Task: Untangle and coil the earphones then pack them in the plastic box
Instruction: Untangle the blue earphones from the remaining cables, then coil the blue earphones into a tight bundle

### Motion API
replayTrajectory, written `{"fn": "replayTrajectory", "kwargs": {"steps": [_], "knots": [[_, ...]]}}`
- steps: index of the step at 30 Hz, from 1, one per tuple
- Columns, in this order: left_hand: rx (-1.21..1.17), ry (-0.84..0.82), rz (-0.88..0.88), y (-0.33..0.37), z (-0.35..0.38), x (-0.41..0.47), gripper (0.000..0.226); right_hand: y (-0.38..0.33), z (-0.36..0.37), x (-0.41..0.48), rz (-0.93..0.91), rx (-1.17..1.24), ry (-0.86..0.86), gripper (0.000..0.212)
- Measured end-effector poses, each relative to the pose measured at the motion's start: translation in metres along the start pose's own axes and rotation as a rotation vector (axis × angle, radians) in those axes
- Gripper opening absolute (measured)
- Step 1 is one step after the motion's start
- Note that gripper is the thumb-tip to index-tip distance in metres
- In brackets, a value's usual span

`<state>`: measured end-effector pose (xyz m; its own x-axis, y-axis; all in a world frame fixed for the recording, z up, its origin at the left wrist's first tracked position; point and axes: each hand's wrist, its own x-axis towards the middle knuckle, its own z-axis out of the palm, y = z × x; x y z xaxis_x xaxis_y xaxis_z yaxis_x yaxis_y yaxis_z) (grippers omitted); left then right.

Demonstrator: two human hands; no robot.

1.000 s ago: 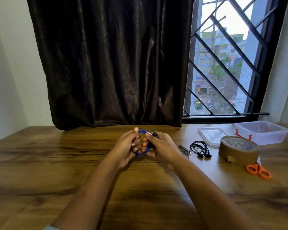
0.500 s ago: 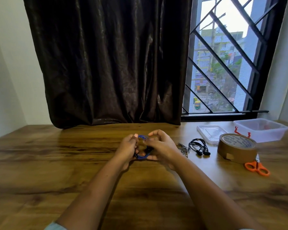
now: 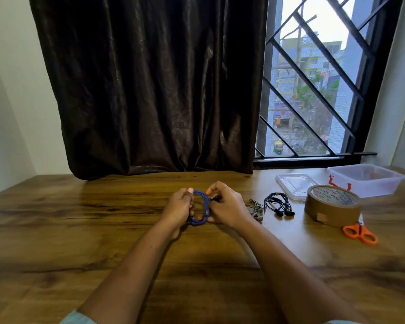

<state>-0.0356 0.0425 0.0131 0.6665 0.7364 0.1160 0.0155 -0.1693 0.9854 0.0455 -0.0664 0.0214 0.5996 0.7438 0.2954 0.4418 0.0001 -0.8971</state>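
Currently: left hand [image 3: 179,206] and right hand [image 3: 227,206] close together, both clamped on the blue earphones [image 3: 204,208], over the table [image 3: 80,230].
Left hand grips the loop, likely to keep its turns together; right hand pinches a dark end against it, apparently to secure it. Rightward: grey earphones [image 3: 254,208], black earphones [image 3: 278,204], lid [image 3: 295,184], tape roll [image 3: 332,204], scissors [image 3: 360,233]. Plastic box [image 3: 369,181]: far right, open, well apart from the coil.

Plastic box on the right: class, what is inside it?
The plastic box is open; a faint reddish patch shows through its cloudy wall. Its floor is mostly hidden, so contents cannot be identified.
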Motion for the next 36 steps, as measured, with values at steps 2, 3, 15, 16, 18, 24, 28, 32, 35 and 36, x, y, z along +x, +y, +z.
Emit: {"fn": "replayTrajectory", "kwargs": {"steps": [2, 3, 15, 16, 18, 24, 28, 32, 35, 36], "knots": [[0.024, 0.008, -0.010, -0.001, 0.000, 0.001, 0.028, 0.001, -0.001, 0.001, 0.018, -0.001, 0.008, 0.012], [0.036, 0.013, -0.018, -0.001, 0.000, 0.001, 0.028, 0.002, -0.001, 0.002, 0.033, -0.006, 0.021, 0.008], [-0.071, -0.108, -0.082, 0.003, 0.005, -0.006, 0.026, 0.006, 0.002, 0.007, -0.073, -0.316, 0.031, 0.031], [-0.075, -0.116, -0.082, 0.004, 0.005, -0.007, 0.026, 0.005, 0.002, 0.006, -0.081, -0.334, 0.022, 0.030], [-0.088, -0.121, -0.079, 0.003, 0.005, -0.006, 0.027, 0.004, 0.003, 0.005, -0.092, -0.328, 0.037, 0.023], [0.197, -0.034, -0.022, -0.005, -0.002, 0.000, 0.026, 0.008, 0.002, 0.007, -0.001, -0.226, 0.101, 0.016], [0.444, 0.008, 0.067, -0.005, -0.005, -0.001, 0.023, 0.012, 0.003, 0.007, 0.033, -0.308, 0.117, 0.014], [0.736, 0.058, 0.136, -0.007, -0.008, 0.002, 0.020, 0.013, 0.006, 0.006, 0.025, -0.425, 0.132, 0.018], [0.790, 0.052, 0.132, -0.009, -0.010, 0.004, 0.021, 0.016, 0.008, 0.007, 0.006, -0.534, 0.125, 0.019], [0.789, 0.058, 0.132, -0.009, -0.010, 0.004, 0.020, 0.017, 0.009, 0.007, 0.001, -0.566, 0.125, 0.019]]}}
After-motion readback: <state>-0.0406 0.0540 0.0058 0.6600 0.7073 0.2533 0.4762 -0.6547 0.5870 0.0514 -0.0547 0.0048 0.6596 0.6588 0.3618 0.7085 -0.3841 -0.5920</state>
